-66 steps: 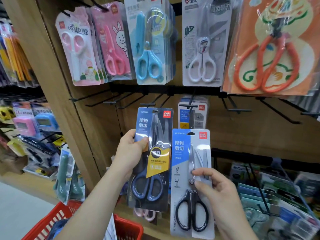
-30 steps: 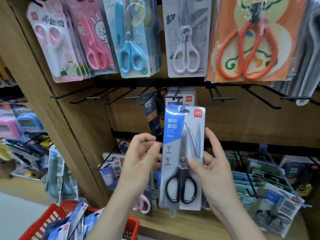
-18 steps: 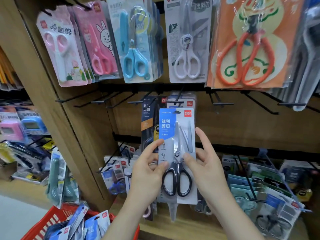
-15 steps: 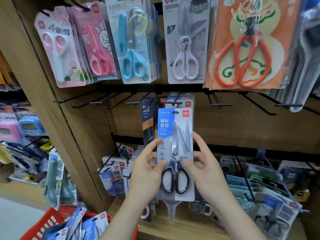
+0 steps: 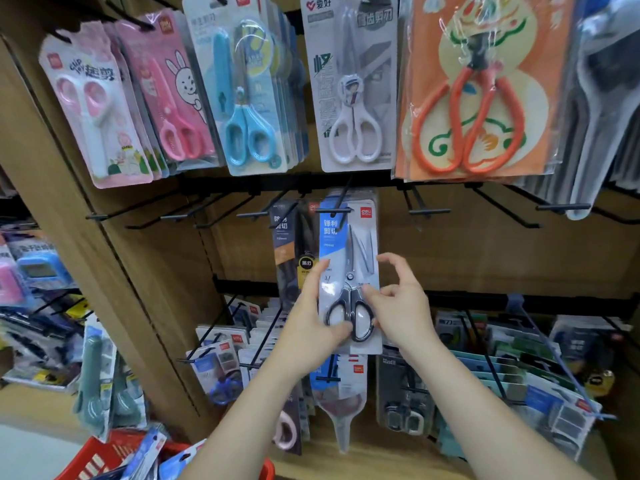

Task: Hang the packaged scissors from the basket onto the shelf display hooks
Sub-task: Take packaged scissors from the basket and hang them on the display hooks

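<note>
Raised since, the blue-and-white carded pack of black-handled scissors (image 5: 348,251) hangs at the black wire hook (image 5: 334,210); left hand (image 5: 308,327) pinches its bottom, right hand (image 5: 401,306) relaxed, thumb touching. If barely threaded, release could drop it.

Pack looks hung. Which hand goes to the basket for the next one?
Left, probably. The red basket sits low left, beside the left forearm; the right hand would have to cross the body. The left hand must first release the scissors pack on the hook.
</note>
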A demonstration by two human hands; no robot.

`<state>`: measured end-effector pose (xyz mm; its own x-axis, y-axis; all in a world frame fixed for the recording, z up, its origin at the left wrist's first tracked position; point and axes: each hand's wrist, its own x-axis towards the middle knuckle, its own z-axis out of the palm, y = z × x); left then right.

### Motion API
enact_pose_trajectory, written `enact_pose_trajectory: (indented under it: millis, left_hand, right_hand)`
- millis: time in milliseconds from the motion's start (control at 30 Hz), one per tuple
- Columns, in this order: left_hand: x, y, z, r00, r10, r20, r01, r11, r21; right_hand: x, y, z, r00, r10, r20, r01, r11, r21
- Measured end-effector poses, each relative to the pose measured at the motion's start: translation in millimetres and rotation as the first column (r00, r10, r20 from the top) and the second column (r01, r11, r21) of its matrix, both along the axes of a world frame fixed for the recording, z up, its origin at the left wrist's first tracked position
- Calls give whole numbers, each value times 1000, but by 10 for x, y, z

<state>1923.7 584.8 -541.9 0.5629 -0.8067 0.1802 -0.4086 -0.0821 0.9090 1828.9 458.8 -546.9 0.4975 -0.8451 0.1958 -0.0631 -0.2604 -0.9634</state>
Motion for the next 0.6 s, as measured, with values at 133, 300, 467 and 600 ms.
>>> enact_pose_trajectory:
  millis: [133,300,467,600]
  left_hand:
    - [67,13,-204,997,41,60,-45,997,65]
    - [40,144,-265,992,72,99,-91,975,202]
    - [198,856,-641,979,84,187,-152,909,389]
    - [420,1500,-1056,972,113,206,-214,785,582]
  right_hand:
    - [104,-18,-35,999,-51,-10,49,994,-96]
    - [243,-167,12,973,-113,-200,64,970,-236]
    - [312,-356,30,891,-157,-425,-14,928,-372]
    - [259,-258,-23,861,-181,-476,0,935,-354]
